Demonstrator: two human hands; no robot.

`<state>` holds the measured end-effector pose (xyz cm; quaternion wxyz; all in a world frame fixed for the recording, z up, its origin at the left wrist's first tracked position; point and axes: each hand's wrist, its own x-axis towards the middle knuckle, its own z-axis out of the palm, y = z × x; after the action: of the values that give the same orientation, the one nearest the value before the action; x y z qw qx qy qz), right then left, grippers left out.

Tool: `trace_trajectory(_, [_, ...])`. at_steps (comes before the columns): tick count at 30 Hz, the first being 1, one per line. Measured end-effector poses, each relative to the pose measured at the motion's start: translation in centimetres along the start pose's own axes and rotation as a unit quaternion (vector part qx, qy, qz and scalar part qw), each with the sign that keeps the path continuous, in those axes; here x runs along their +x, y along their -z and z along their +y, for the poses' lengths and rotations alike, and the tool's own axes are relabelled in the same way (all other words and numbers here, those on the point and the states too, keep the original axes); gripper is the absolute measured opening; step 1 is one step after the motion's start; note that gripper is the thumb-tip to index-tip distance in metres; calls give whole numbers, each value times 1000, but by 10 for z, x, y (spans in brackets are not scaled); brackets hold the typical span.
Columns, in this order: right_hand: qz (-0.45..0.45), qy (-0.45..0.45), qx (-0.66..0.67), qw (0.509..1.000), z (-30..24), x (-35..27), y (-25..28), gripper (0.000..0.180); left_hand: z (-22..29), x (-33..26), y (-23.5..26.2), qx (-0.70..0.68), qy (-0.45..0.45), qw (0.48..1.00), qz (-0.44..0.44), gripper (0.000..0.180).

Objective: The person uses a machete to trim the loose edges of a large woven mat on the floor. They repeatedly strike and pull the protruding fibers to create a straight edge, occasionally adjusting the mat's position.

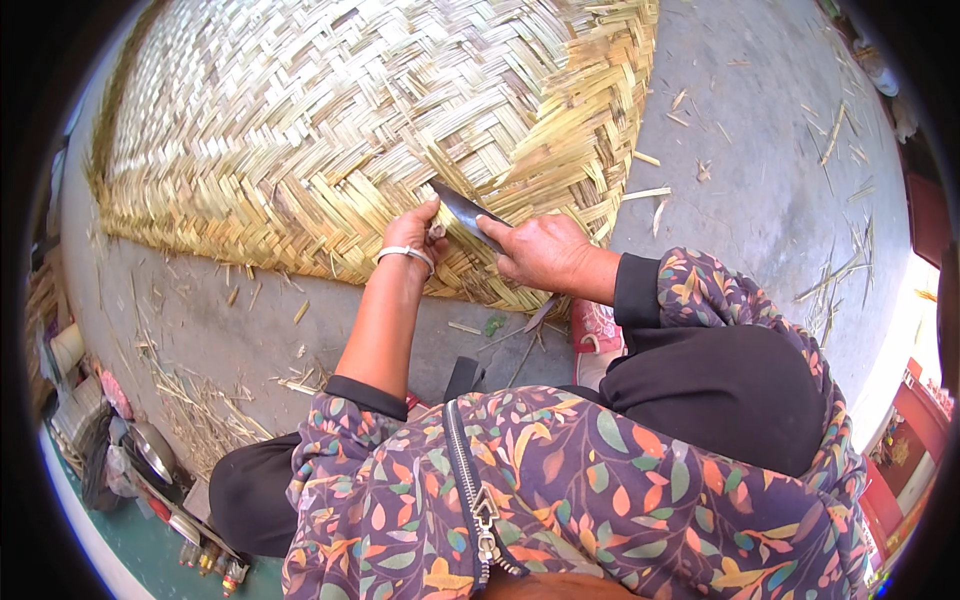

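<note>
A large woven mat of pale, yellowish flat strips lies on the floor in front of me, its near edge and right corner closest to my hands. My right hand is wrapped round the near end of a dark-bladed knife, whose tip points away and to the left over the mat. My left hand, with a white bangle at the wrist, is closed beside the knife's tip, low over the mat's near border. Its fingers are curled, and what they pinch, if anything, is too small to make out.
Grey concrete floor surrounds the mat, with loose strip scraps at the right and a pile of cut straw-like bits at the left. A metal bowl stands among clutter at the lower left. My bent knee is close by.
</note>
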<state>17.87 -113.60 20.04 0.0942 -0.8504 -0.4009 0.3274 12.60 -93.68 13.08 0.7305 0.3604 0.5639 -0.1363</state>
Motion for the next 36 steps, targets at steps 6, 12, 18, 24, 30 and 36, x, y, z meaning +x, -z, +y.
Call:
trace_trajectory(6, [-5,18,3,1000,0,-21,4,55,-1,-33,-2,111,-69,991,-26,30])
trace_trajectory(12, [-22,15,-38,999,-4,-34,9,54,-17,-49,5,449,-224,865,22,47])
trace_trajectory(18, [-73,5,-76,994,-1,-73,47,47,-29,-31,21,580,-290,750,129,52])
trace_trajectory(24, [-130,-41,-32,990,-6,-116,89,43,-28,-29,31,567,-301,754,136,53])
trace_trajectory(30, [-125,-73,239,960,16,-136,83,55,-36,-14,17,375,-353,847,134,41])
trace_trajectory(36, [-86,-22,447,890,47,-146,46,53,-32,-9,-1,220,-224,949,-21,13])
